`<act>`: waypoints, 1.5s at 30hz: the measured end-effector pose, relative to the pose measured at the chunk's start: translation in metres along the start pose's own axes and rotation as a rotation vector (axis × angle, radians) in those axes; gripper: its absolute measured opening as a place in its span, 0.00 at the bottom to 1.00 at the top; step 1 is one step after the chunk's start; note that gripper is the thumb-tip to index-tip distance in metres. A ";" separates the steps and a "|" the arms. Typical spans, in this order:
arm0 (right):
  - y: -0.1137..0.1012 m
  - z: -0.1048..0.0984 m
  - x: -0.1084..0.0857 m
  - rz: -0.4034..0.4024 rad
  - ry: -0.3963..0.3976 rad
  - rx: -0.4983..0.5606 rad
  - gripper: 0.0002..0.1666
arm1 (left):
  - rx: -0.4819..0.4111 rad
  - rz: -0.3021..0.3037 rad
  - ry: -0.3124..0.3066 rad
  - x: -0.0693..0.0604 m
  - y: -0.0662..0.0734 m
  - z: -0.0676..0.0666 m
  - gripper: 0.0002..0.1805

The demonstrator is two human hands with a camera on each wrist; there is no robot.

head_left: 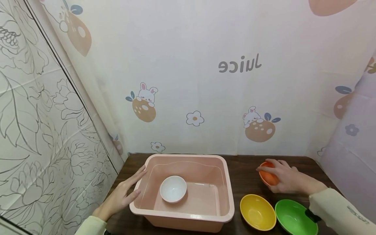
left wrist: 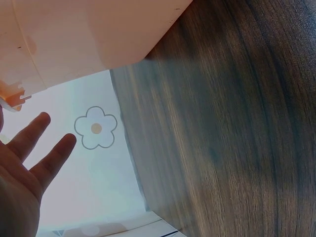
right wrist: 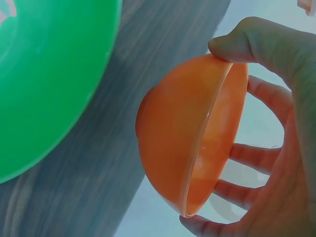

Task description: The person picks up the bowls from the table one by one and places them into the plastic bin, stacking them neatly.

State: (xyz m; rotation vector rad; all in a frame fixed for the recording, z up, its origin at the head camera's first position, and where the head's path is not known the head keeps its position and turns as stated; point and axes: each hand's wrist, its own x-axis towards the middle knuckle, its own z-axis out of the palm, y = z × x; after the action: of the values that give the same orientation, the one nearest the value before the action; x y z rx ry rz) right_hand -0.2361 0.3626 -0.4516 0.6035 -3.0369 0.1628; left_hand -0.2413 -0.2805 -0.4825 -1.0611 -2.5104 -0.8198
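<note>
A: Starting with the head view, holding anything in the right hand?
B: Yes, grasping an orange bowl, tilted; resting on the dark wooden table or raised above, impossible to tell.
A: And with the left hand?
B: Grasping nothing. Reaching to the rim of a pink tub with loose, extended fingers; touching or just beside, hard to say.
A: Anything between the hands?
B: Yes, inside the tub and nearer the left hand, a white bowl, upright. On the near side of the right hand, a yellow bowl and, just beside, a green bowl, partly covered by the right sleeve.
A: Beyond both hands?
B: A pale curtain, printed with rabbits, flowers and a mirrored "Juice".
A: On to the left wrist view.
B: Showing straight, spread fingers near the tub's outer wall. Past the fingertips, a printed flower.
A: And the right wrist view?
B: Confirming the grasp: gripping the orange bowl at the rim, between thumb and fingers, mouth turned toward the palm. Across the bowl from the hand, the green bowl, apart from the orange one.
</note>
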 end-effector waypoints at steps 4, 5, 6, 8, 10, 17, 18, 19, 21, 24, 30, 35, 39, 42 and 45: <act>-0.004 -0.006 0.004 -0.012 0.006 -0.008 0.42 | 0.000 0.001 -0.001 0.000 0.000 0.000 0.36; -0.005 -0.007 0.005 -0.019 0.009 -0.016 0.42 | 0.000 -0.001 -0.001 0.001 0.001 0.000 0.36; -0.006 -0.009 0.006 -0.023 0.013 -0.019 0.42 | 0.001 -0.001 -0.001 0.001 0.001 0.000 0.36; -0.010 -0.012 0.008 -0.034 0.019 -0.024 0.41 | -0.002 -0.001 -0.003 0.001 0.002 0.000 0.36; -0.013 -0.015 0.010 -0.044 0.021 -0.030 0.40 | -0.004 0.003 -0.003 0.001 0.003 -0.001 0.36; -0.026 -0.029 0.017 -0.063 0.030 -0.034 0.40 | -0.021 0.028 0.011 0.002 0.004 -0.002 0.36; -0.027 -0.030 0.018 -0.063 0.032 -0.035 0.40 | -0.024 0.031 0.013 0.003 0.004 -0.002 0.36; -0.029 -0.032 0.019 -0.063 0.035 -0.036 0.39 | -0.027 0.034 0.013 0.003 0.004 -0.003 0.36; -0.031 -0.035 0.021 -0.061 0.035 -0.036 0.39 | -0.031 0.038 0.014 0.003 0.004 -0.003 0.36; -0.034 -0.038 0.024 -0.061 0.043 -0.030 0.39 | -0.035 0.037 0.012 0.003 0.004 -0.002 0.36; -0.040 -0.047 0.029 -0.062 0.048 -0.035 0.40 | -0.046 0.045 0.016 0.002 0.003 -0.002 0.36; -0.042 -0.055 0.034 -0.063 0.044 -0.036 0.40 | -0.028 0.032 0.010 0.002 0.002 -0.001 0.36; -0.042 -0.061 0.038 -0.062 0.045 -0.026 0.39 | -0.011 0.015 0.002 0.001 0.002 -0.002 0.37; -0.041 -0.064 0.041 -0.067 0.058 -0.017 0.38 | -0.013 0.013 0.003 0.001 0.002 -0.002 0.37; -0.042 -0.067 0.042 -0.069 0.068 -0.016 0.39 | -0.020 0.020 0.006 0.002 0.002 -0.002 0.36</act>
State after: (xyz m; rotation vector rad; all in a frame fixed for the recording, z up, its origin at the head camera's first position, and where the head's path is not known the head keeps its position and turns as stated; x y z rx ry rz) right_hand -0.2575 0.3153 -0.3784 0.6858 -2.9445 0.1526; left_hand -0.2406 -0.2792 -0.4796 -1.0871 -2.4878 -0.8425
